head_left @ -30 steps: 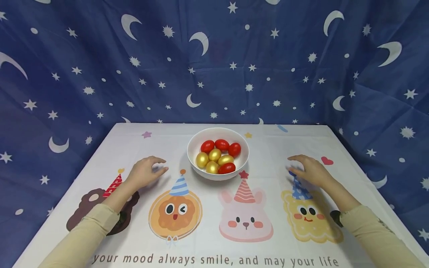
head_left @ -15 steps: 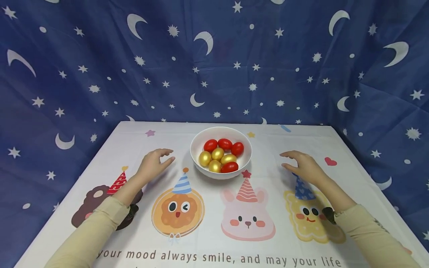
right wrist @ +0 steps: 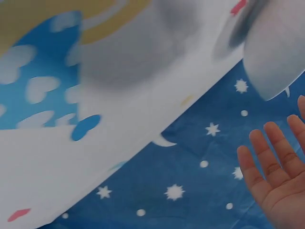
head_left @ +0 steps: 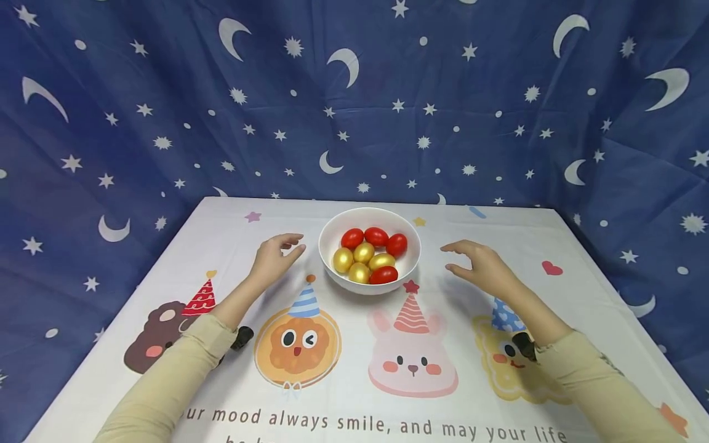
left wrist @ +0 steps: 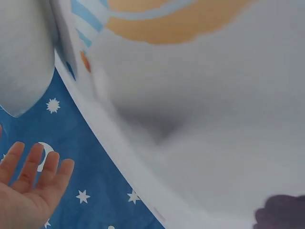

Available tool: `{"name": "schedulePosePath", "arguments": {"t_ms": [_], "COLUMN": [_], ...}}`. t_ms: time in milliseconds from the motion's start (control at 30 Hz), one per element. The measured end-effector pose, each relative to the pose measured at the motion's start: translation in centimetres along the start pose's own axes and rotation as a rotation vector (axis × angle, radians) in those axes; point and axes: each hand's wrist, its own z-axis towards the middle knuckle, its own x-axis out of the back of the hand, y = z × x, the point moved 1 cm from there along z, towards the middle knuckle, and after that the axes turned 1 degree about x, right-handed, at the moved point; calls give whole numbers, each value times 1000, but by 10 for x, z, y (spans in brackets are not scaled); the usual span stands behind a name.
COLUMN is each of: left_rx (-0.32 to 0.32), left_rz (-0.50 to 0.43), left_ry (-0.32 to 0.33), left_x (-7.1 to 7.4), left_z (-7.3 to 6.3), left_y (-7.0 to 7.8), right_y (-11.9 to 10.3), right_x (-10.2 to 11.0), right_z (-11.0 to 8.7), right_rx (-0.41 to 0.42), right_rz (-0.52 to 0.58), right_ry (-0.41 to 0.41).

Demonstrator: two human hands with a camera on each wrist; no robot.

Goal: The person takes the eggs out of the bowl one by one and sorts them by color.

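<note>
Eggs [head_left: 364, 253], four red and four gold by my count, lie in a white bowl [head_left: 365, 218] toward the far side of the surface [head_left: 354, 344]. My left hand [head_left: 272, 257] is just beside the bowl, my right hand [head_left: 482, 266] near its other side; both are empty, fingers loosely bent, touching neither bowl nor eggs. I judge the work to be at its very start: the hands are in place on either side, every egg I can see is inside the bowl, and any contact or grip is left to make.

Some of it I can't check from here. My left sleeve [head_left: 172, 381] covers part of the printed bear [head_left: 149, 338] and the start of the printed words [head_left: 412, 426], whose lower line runs off the bottom edge. A dark thing [head_left: 244, 337] at that cuff is partly hidden (probably the wrist camera). Both wrist views crop the hand and show only a piece of the bowl's outside, with no eggs in sight; the shadows on the surface there are too blurred to read.
</note>
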Motion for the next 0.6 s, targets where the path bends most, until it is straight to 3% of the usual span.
{"name": "schedulePosePath", "arguments": {"t_ms": [333, 467, 600], "left_rx": [85, 196, 344], "left_rz": [-107, -169, -293], "left_ry": [-53, -94, -166], "left_x": [-11, -13, -17], "left_z": [18, 24, 31], "left_y": [14, 17, 21], "right_y": [-25, -38, -48], "right_x": [1, 1, 1], "right_z": [24, 37, 50], "right_rx": [73, 109, 135], "right_rz": [-6, -19, -30], "right_ry": [2, -28, -66]}}
